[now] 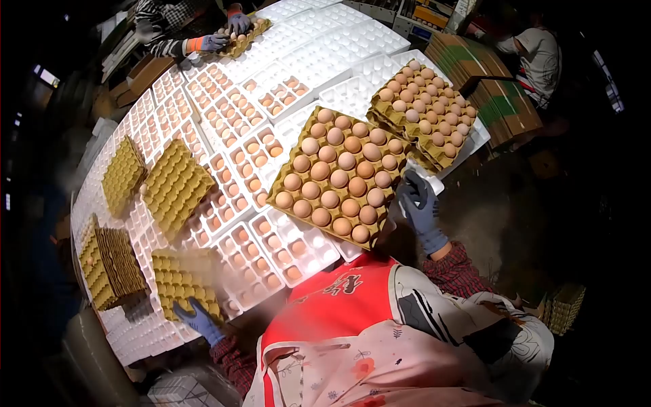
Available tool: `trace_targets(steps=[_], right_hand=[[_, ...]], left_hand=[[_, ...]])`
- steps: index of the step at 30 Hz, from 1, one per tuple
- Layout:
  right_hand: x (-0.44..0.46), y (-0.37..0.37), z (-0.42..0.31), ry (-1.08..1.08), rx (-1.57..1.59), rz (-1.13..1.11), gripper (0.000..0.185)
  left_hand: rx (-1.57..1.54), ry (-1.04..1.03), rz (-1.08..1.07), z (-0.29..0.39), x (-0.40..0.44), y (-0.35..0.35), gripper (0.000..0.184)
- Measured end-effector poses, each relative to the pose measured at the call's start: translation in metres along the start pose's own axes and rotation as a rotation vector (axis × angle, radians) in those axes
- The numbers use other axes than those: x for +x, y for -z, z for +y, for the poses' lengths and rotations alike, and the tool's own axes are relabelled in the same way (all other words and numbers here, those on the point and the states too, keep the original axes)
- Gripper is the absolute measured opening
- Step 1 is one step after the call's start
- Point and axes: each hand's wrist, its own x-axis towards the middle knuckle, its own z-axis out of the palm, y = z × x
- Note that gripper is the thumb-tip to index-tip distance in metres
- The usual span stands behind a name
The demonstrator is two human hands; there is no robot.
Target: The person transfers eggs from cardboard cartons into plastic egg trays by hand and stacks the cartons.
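Note:
My left hand (198,321), in a blue-grey glove, grips the near edge of a yellow-brown egg tray (180,275) with no eggs in it. That tray is partly blurred and sits over white foam egg boxes. My right hand (420,203), gloved alike, is beside the right edge of a large tray full of brown eggs (339,178). Its fingers are stretched and it holds nothing that I can see. Behind it stands a second full egg tray (427,105). Foam boxes with eggs (254,254) lie between my hands.
Bare egg trays (178,183) and a tray stack (115,264) lie at the left. Across the table, another person's gloved hands (224,34) handle a tray of eggs. Folded cardboard (481,88) stands at the right, near another person (536,61).

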Motion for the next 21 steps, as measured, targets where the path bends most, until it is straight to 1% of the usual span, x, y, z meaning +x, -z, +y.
trace_targets(steps=[1, 2, 3, 4, 5, 6, 7, 8, 9, 10, 11, 12, 13, 14, 15, 16, 17, 18, 19, 20, 21], right_hand=[[0.006, -0.002, 0.042, -0.023, 0.461, 0.048, 0.056], [0.010, 0.005, 0.052, -0.139, 0.400, 0.016, 0.059], [0.016, 0.007, 0.060, -0.244, 0.338, -0.013, 0.061], [0.017, 0.007, 0.053, -0.430, 0.464, -0.087, 0.064], [0.015, 0.010, 0.046, -0.621, 0.583, -0.158, 0.067], [0.012, 0.004, 0.074, -0.682, 0.684, -0.209, 0.073], [0.012, 0.000, 0.068, -0.712, 0.676, -0.253, 0.076], [0.012, -0.005, 0.061, -0.740, 0.667, -0.298, 0.078], [0.008, -0.008, 0.066, -0.705, 0.664, -0.258, 0.078], [0.009, -0.012, 0.054, -0.712, 0.617, -0.231, 0.077], [0.008, -0.014, 0.044, -0.724, 0.571, -0.195, 0.077], [0.004, -0.014, 0.060, -0.467, 0.307, -0.307, 0.065], [0.001, -0.016, 0.066, -0.322, 0.202, -0.354, 0.059], [-0.001, -0.018, 0.071, -0.174, 0.099, -0.383, 0.053], [0.001, -0.025, 0.064, -0.285, 0.306, -0.318, 0.055], [0.004, -0.032, 0.056, -0.385, 0.515, -0.233, 0.059], [0.005, -0.033, 0.051, -0.372, 0.525, -0.203, 0.059], [0.005, -0.035, 0.045, -0.424, 0.641, -0.206, 0.060], [0.005, -0.039, 0.041, -0.469, 0.757, -0.205, 0.060], [0.004, -0.044, 0.045, -0.394, 0.590, -0.136, 0.058], [-0.002, -0.049, 0.057, -0.192, 0.362, -0.089, 0.056]], left_hand=[[-0.609, 0.209, -0.173, 0.044, -0.003, -0.019, 0.060], [-0.477, 0.041, -0.362, 0.101, -0.008, -0.022, 0.055], [-0.601, -0.261, -0.462, 0.139, -0.014, -0.040, 0.048], [-0.568, -0.182, -0.525, 0.191, -0.017, -0.054, 0.042], [-0.412, -0.294, -0.566, 0.233, -0.025, -0.058, 0.038], [-0.578, -0.251, -0.595, 0.262, -0.030, -0.075, 0.036], [-0.721, -0.255, -0.622, 0.288, -0.036, -0.084, 0.035], [-0.689, -0.351, -0.603, 0.303, -0.035, -0.086, 0.034], [-0.678, -0.457, -0.590, 0.323, -0.036, -0.095, 0.033], [-0.598, -0.551, -0.561, 0.332, -0.032, -0.102, 0.034], [-0.572, -0.574, -0.600, 0.334, -0.024, -0.114, 0.036], [-0.660, -0.445, -0.710, 0.343, -0.016, -0.124, 0.038], [-0.726, -0.305, -0.823, 0.349, -0.008, -0.130, 0.039], [-0.707, -0.262, -0.926, 0.359, 0.003, -0.132, 0.044], [-0.679, -0.220, -1.026, 0.365, 0.018, -0.133, 0.048], [-0.692, -0.372, -1.105, 0.334, 0.038, -0.173, 0.060], [-0.756, -0.113, -1.281, 0.326, 0.051, -0.201, 0.067], [-0.631, -0.281, -1.372, 0.315, 0.064, -0.234, 0.070], [-0.549, -0.498, -1.376, 0.304, 0.070, -0.250, 0.073], [-0.479, -0.712, -1.352, 0.294, 0.077, -0.266, 0.076], [-0.414, -0.723, -1.360, 0.302, 0.074, -0.268, 0.080]])
